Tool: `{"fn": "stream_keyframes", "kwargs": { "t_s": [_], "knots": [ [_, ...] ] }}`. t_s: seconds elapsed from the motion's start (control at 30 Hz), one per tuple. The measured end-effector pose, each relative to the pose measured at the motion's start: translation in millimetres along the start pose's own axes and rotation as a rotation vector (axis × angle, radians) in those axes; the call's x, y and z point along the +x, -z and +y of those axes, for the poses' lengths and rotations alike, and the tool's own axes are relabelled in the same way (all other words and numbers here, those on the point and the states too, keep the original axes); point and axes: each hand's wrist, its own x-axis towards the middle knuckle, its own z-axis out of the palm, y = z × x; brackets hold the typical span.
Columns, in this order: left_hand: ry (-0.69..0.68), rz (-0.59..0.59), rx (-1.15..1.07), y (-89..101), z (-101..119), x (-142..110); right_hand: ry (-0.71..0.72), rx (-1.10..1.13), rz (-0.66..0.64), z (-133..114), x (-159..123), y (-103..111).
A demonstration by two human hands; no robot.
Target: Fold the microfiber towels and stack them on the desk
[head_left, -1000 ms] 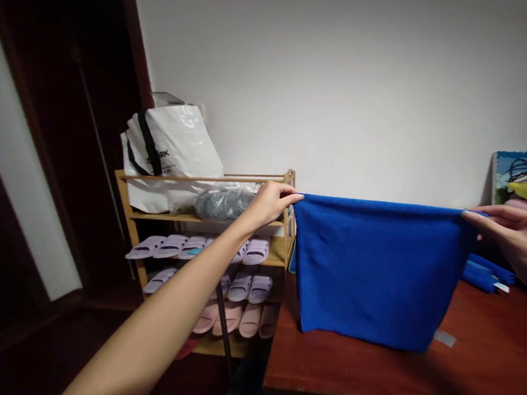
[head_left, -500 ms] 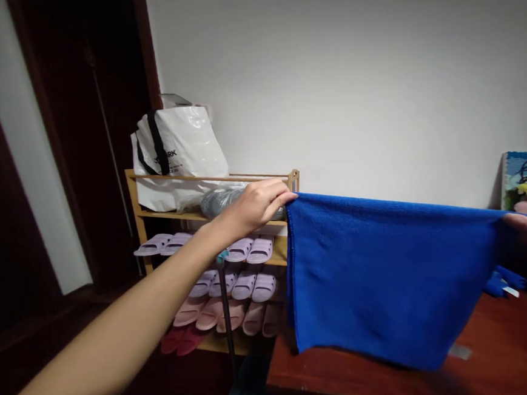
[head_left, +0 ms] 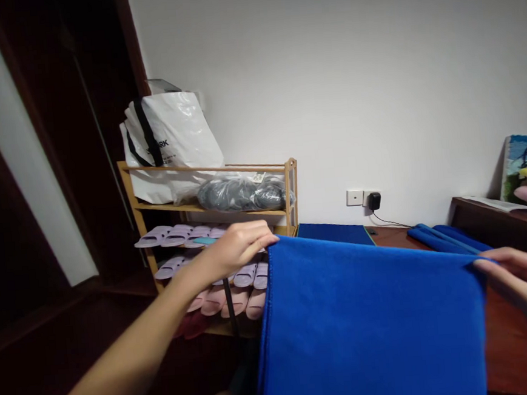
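Observation:
A blue towel (head_left: 374, 322) hangs stretched between my two hands, its lower part running out of the bottom of the view. My left hand (head_left: 244, 244) pinches its upper left corner. At the upper right corner, my right hand (head_left: 525, 271) grips the cloth between thumb and fingers. The towel looks folded, with layered edges showing along its left side. Behind it, a flat blue folded cloth (head_left: 334, 234) lies by the wall, and more blue cloth (head_left: 449, 239) lies in a heap on the reddish-brown wooden table (head_left: 511, 336).
A wooden shoe rack (head_left: 292, 183) stands at left with several pairs of slippers (head_left: 237, 300). On it are a white bag (head_left: 180, 131) and grey items in clear plastic (head_left: 236, 193). A black plug (head_left: 374, 201) sits in the wall socket, its cable trailing to the table.
Both hands have lowered with the towel, and the right hand has come further into view. The wall socket and the cloths behind the towel now show.

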Motion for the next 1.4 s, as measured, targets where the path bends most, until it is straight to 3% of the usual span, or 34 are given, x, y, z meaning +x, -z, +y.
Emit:
{"fn": "stream_keyframes", "kwargs": {
  "t_s": [0.1,0.23,0.43,0.57,0.8,1.03,1.27,1.4],
  "knots": [
    [0.056,-0.046,-0.039,-35.0,-14.8,-14.3,-0.134,0.159,-0.162,15.9,-9.6,-34.0],
    [0.13,-0.029,-0.072,-87.6,-42.3,-25.7,-0.231,0.194,-0.282,62.2,-4.5,-78.3],
    [0.261,-0.145,-0.053,-163.7,-95.0,-24.9,-0.185,0.096,-0.473,111.7,10.2,-131.0],
    [0.271,-0.203,-0.07,-197.9,-122.2,-20.9,-0.137,0.046,-0.588,131.8,12.9,-152.2],
    [0.353,-0.187,-0.115,-230.8,-148.7,2.8,-0.105,-0.063,-0.647,159.7,35.8,-168.5],
    [0.554,-0.192,-0.072,-258.5,-172.1,22.9,-0.086,-0.244,-0.637,184.5,61.3,-207.5],
    [0.69,-0.261,-0.008,-273.2,-185.8,35.2,-0.044,-0.395,-0.642,184.8,78.8,-233.3],
    [0.738,-0.254,0.059,-274.1,-179.2,42.6,-0.03,-0.496,-0.617,175.9,83.4,-238.7]
  ]
}}
